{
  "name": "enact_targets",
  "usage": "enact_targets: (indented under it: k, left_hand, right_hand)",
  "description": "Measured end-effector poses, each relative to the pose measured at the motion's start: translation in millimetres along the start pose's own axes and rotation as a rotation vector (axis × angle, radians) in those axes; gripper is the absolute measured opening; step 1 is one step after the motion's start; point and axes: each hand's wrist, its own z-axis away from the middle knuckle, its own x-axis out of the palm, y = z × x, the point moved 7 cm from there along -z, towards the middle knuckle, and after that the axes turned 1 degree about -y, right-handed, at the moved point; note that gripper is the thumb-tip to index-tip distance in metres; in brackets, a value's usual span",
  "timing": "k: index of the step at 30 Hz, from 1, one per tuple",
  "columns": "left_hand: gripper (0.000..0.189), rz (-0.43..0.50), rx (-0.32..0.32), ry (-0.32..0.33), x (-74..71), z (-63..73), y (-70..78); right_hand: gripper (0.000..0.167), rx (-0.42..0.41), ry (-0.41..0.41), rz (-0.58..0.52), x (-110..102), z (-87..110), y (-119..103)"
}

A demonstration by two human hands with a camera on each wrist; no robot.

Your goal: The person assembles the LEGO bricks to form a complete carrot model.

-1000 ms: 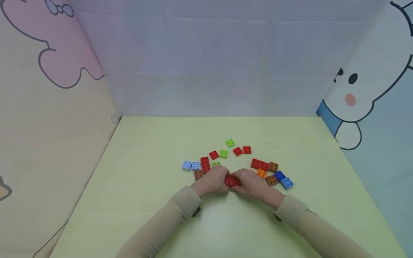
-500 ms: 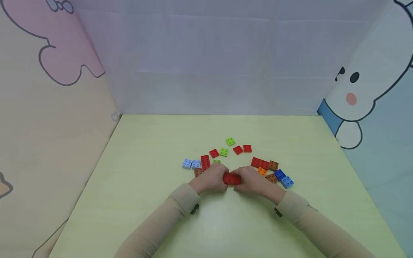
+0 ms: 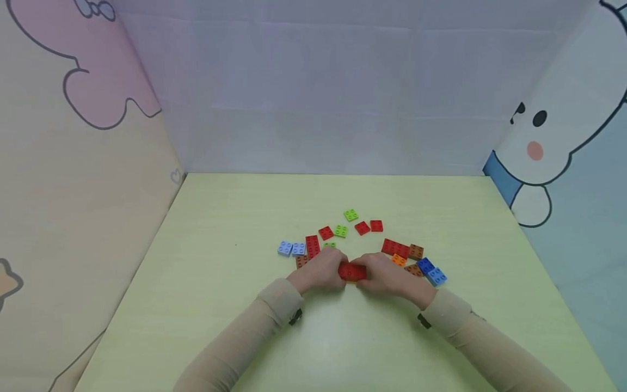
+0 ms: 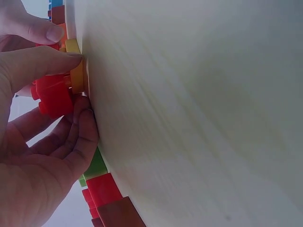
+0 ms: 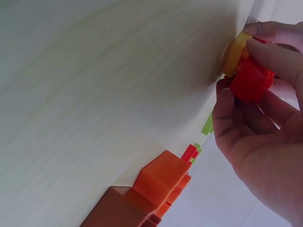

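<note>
In the head view, a red toy brick sits between my two hands near the middle of the table. Beneath it, in the left wrist view, is a flat yellow brick, close to the tabletop; a narrow gap with studs shows between the two. My left hand grips the pair at the left end, thumb on the near side and fingers curled behind. At the other end, my right hand grips them with thumb and curled fingers, as the right wrist view also shows. My fingers hide both ends of the bricks.
Loose bricks lie in an arc behind the hands: light blue, long red and green among them. Close beside the right hand are orange, brown and dark blue bricks. A wall closes the table's back.
Over the second, the held red brick has turned slightly to lie straighter across, and more of it shows between my hands. In the last half second hardly anything has moved.
</note>
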Motion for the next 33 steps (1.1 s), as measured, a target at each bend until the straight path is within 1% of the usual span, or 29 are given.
enact_targets:
  k: [6,11,18,22,28,33]
  left_hand:
    - [0.016,0.017,0.008,0.001,0.9,-0.8,-1.0]
    - [0.015,0.011,0.021,0.005,0.9,-1.2,-0.5]
    - [0.016,0.011,0.014,0.005,1.4,0.1,0.2]
    - [0.014,0.02,0.011,0.007,1.4,0.4,0.0]
    - [0.011,0.038,0.039,0.028,1.1,1.2,1.8]
    - [0.016,0.033,0.048,0.027,2.1,2.4,3.4]
  right_hand:
    - [0.038,-0.011,0.014,0.019,-0.3,0.1,-1.4]
    - [0.036,-0.027,0.032,0.054,0.4,0.5,-1.3]
    - [0.034,-0.028,0.073,0.062,2.5,1.4,-1.6]
    - [0.034,-0.038,0.075,0.062,3.3,0.9,-2.3]
    - [0.033,-0.045,0.083,0.073,3.6,1.0,-2.9]
    - [0.033,-0.059,0.106,0.074,2.2,2.7,-6.1]
